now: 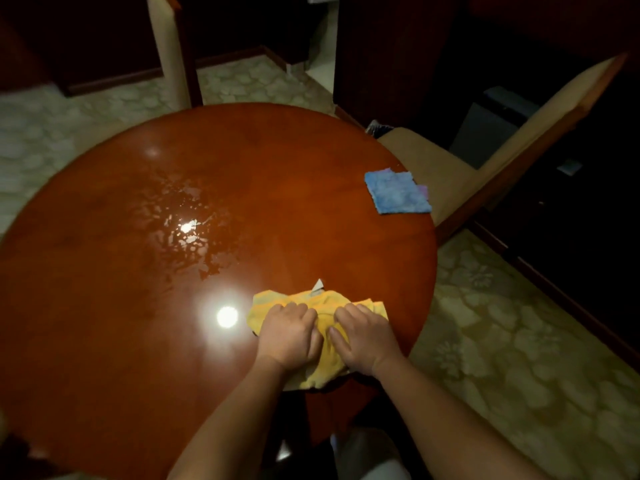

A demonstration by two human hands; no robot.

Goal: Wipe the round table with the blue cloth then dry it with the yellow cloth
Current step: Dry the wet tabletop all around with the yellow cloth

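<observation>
Round table (pixel 104 341): glossy red-brown wood, its near rim just behind both wrists, its right rim a short way right of the right fingers. Broad bare tabletop lies left of and beyond the fingers, bearing a wet, patchy film with lamp glare.
Left hand (pixel 289 336): fingers curled down onto the yellow cloth, gripping it against the top.
Yellow cloth (pixel 323 322): bunched under both hands near the near-right rim; a small white tag stands up just beyond the fingertips, no writing legible.
Right hand (pixel 363 337): fingers bent over the same cloth, gripping it, touching the left hand's side.
Blue cloth (pixel 398 192): flat square, well beyond the right fingers, at the far-right rim.
Chair (pixel 450 174): beige, tucked beside that rim.
Carpet (pixel 502 341): pale, patterned, all round.
</observation>
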